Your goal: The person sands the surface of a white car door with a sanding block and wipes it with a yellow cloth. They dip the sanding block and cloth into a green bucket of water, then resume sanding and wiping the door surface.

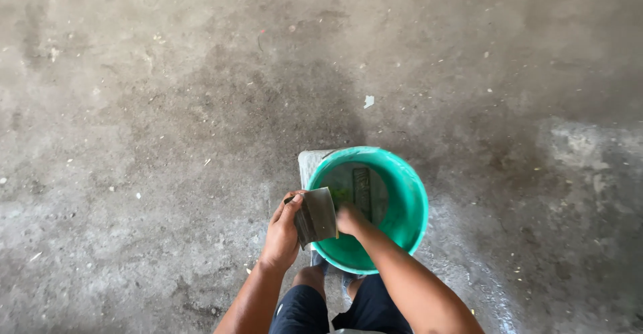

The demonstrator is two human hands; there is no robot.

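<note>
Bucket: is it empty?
No. The green bucket holds water with dark objects lying in it, under the right hand.

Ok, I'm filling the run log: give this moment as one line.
left hand: holds grey flat piece | right hand: at the piece, blurred | green bucket: water inside | concrete floor

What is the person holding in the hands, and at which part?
The left hand grips a dark flat piece by its left edge, over the green bucket. The right hand touches its right side.
</note>
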